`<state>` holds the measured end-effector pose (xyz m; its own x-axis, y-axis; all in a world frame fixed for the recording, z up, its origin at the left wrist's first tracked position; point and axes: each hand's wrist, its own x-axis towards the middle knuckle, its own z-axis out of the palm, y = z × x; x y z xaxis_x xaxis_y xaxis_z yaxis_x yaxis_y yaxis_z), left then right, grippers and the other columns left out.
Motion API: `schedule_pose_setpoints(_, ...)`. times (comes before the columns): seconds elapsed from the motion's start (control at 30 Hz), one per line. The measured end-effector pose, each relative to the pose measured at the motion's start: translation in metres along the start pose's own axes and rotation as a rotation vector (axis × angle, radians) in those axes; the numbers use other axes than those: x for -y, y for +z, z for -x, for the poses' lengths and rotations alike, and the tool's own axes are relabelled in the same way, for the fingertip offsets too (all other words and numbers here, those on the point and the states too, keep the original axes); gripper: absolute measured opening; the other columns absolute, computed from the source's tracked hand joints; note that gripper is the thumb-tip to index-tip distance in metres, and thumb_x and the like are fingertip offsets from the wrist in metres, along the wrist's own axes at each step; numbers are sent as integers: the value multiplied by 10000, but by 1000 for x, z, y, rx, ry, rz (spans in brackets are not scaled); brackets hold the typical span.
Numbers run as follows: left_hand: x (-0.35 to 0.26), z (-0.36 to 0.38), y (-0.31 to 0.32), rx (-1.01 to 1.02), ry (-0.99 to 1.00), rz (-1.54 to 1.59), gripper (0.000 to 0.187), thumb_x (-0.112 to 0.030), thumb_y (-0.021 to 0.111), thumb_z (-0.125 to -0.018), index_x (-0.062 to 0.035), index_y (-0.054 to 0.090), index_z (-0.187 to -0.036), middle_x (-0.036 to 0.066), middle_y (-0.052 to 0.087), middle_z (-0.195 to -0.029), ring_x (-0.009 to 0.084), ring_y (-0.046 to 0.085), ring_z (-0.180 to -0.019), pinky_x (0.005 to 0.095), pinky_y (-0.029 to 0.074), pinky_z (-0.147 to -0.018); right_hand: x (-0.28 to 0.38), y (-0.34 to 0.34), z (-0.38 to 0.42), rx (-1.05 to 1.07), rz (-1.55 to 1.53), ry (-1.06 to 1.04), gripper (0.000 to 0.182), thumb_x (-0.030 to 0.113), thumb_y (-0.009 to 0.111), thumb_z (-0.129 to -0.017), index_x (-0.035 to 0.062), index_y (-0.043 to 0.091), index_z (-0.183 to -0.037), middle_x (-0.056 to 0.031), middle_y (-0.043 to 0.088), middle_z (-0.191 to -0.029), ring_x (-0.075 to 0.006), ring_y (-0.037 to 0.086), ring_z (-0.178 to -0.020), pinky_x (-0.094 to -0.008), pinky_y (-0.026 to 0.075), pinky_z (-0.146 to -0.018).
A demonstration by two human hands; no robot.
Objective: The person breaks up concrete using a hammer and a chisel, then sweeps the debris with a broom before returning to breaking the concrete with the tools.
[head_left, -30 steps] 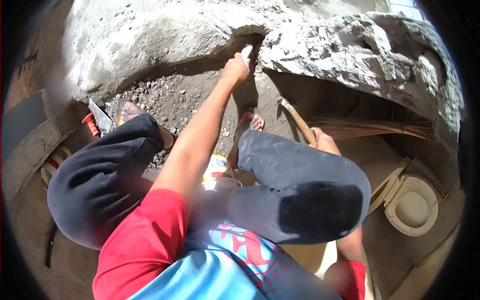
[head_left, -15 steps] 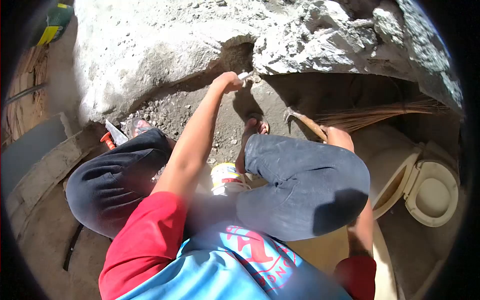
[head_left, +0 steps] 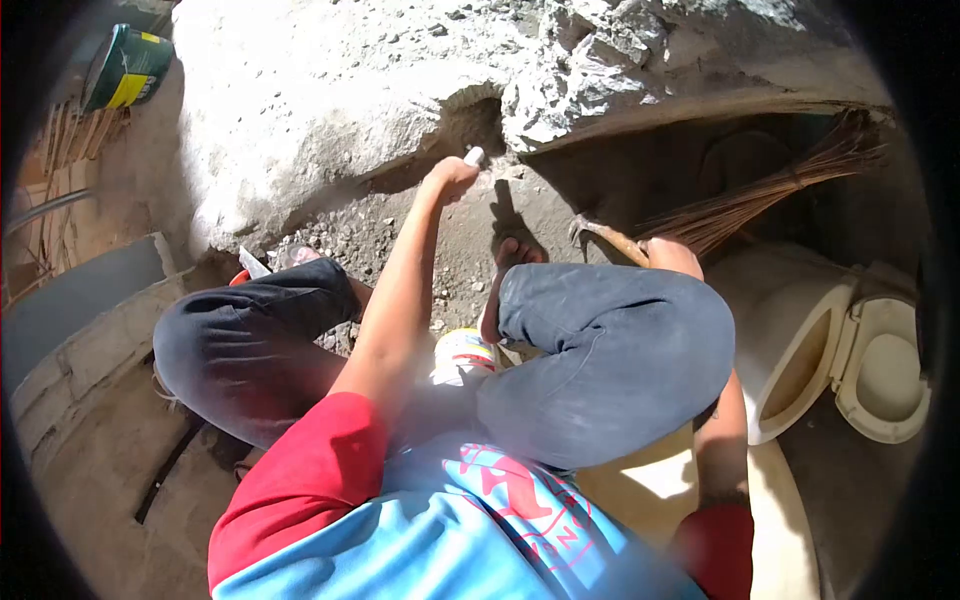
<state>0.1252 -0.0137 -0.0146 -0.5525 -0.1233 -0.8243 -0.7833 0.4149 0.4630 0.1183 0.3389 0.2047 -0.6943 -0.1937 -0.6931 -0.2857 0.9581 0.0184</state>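
My left hand [head_left: 455, 178] is closed on a small white object [head_left: 474, 156], just below a hollow [head_left: 472, 125] in the pale rough wall. What the object is, I cannot make out. Over by my right knee, my right hand [head_left: 672, 256] grips the wooden handle of a hammer [head_left: 618, 243]. The hammer's metal head points left, above the grey ground and near my bare foot. A white bucket [head_left: 464, 350] with a coloured label stands between my legs.
Loose gravel [head_left: 385, 235] lies along the wall's foot. A bundle of thin sticks [head_left: 745, 210] and a cream toilet bowl with seat [head_left: 885, 370] are at the right. A trowel [head_left: 254, 263] lies beyond my left knee. A green bucket [head_left: 128, 68] is at the upper left.
My left hand has turned slightly, and the white object now points more upward. The hammer stays in my right hand at nearly the same place. The camera view has shifted a little.
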Motion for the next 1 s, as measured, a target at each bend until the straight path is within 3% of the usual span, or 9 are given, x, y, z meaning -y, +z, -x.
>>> schedule_pose_setpoints(0.17, -4, -26, 28, -271, 177, 191, 492, -446, 465, -959, 18, 620, -906, 110, 613, -657, 233, 609, -512, 387, 480, -461, -2, 9, -4, -11, -42, -10, 182, 170, 628, -826, 20, 677, -917, -230, 675, -974, -404, 650, -986, -473, 526, -819)
schedule_pose_setpoints(0.23, 7, -44, 49, -148, 106, 130, 427, -439, 490, -939, -37, 629, -893, 80, 574, -623, 203, 556, -478, 341, 439, -446, 0, 5, 5, 1, -61, -3, 180, 169, 631, -821, 18, 675, -907, -230, 673, -974, -409, 647, -986, -465, 527, -825)
schedule_pose_setpoints(0.33, -4, 2, 36, 150, -18, -236, 382, -429, 518, -912, -72, 620, -824, 44, 522, -585, 168, 490, -454, 327, 374, -424, 4, -1, 42, -37, -113, -21, 169, 169, 614, -844, 22, 655, -918, -207, 651, -946, -373, 622, -927, -440, 513, -778)
schedule_pose_setpoints(0.5, 24, 84, 14, -29, -42, 167, 342, -354, 571, -891, -61, 547, -719, 27, 500, -566, 139, 464, -438, 334, 330, -389, 1, 25, 108, -146, -340, -53, 152, 168, 587, -882, 30, 622, -936, -168, 615, -900, -314, 580, -828, -397, 488, -699)
schedule_pose_setpoints(0.6, 45, 103, 33, -240, -9, 392, 349, -324, 508, -869, -48, 534, -659, 60, 530, -560, 177, 506, -436, 347, 362, -386, 6, 58, 135, -198, -562, -84, 143, 168, 570, -905, 35, 602, -946, -144, 593, -872, -278, 555, -769, -372, 473, -652)
schedule_pose_setpoints(0.8, 52, 110, 84, -377, 57, 582, 430, -421, 709, -826, 6, 677, -794, 95, 653, -683, 195, 618, -520, 356, 476, -468, 28, 121, 172, -172, -1244, -113, 126, 167, 536, -951, 44, 562, -967, -98, 549, -817, -207, 504, -651, -321, 443, -557)
schedule_pose_setpoints(0.87, 43, 128, 91, -435, 10, 684, 388, -408, 696, -859, -59, 574, -739, 49, 558, -594, 166, 541, -465, 327, 403, -400, 33, 140, 193, -117, -1515, -116, 122, 167, 525, -967, 48, 549, -974, -82, 534, -799, -183, 487, -611, -304, 433, -526)
schedule_pose_setpoints(0.93, 65, 90, 96, -458, 10, 659, 390, -418, 677, -870, -59, 576, -757, 54, 574, -597, 173, 556, -461, 328, 410, -400, 39, 157, 216, -71, -1778, -130, 118, 167, 514, -982, 51, 535, -981, -67, 519, -780, -160, 471, -572, -287, 423, -494)
schedule_pose_setpoints(1.0, 82, 75, 97, -690, 103, 670, 365, -396, 668, -880, -60, 567, -779, 53, 585, -606, 173, 564, -455, 324, 410, -395, 36, 169, 243, -71, -1992, -159, 114, 166, 503, -997, 54, 522, -988, -51, 505, -762, -136, 454, -532, -270, 413, -463)
